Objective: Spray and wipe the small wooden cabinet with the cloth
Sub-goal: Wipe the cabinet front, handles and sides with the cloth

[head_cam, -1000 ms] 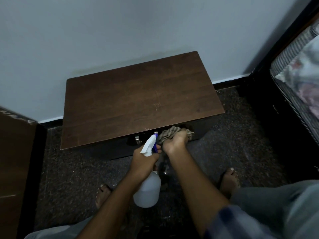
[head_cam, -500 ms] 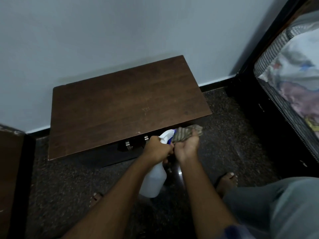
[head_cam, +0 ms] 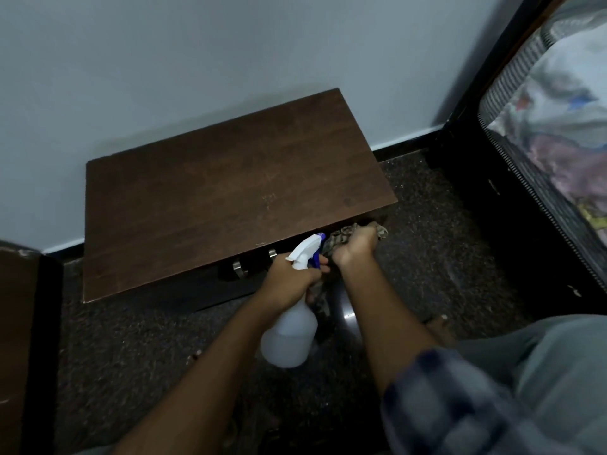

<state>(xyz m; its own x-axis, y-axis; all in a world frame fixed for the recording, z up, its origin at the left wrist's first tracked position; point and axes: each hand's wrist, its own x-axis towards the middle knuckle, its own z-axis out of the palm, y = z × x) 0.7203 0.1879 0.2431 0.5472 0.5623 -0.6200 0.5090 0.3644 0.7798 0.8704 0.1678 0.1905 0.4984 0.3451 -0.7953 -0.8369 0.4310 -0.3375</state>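
Observation:
A small dark wooden cabinet (head_cam: 213, 198) stands against the pale wall, its bare top facing me. My left hand (head_cam: 289, 284) grips the neck of a white spray bottle (head_cam: 290, 336) with a white and blue trigger head, held just in front of the cabinet's front face. My right hand (head_cam: 356, 249) holds a crumpled brownish cloth (head_cam: 345, 241) pressed against the right part of the cabinet front, just under the top's edge. Two metal handles (head_cam: 239, 269) show on the front, left of the bottle.
A bed with a dark frame (head_cam: 473, 178) and patterned bedding stands at the right. Another wooden piece of furniture (head_cam: 19, 339) stands at the left edge. The floor (head_cam: 131, 349) is dark and speckled. My foot (head_cam: 438, 323) shows behind my right forearm.
My right hand has slid the cloth rightward along the cabinet front toward its right corner. My left hand with the bottle has followed, and my head has shifted.

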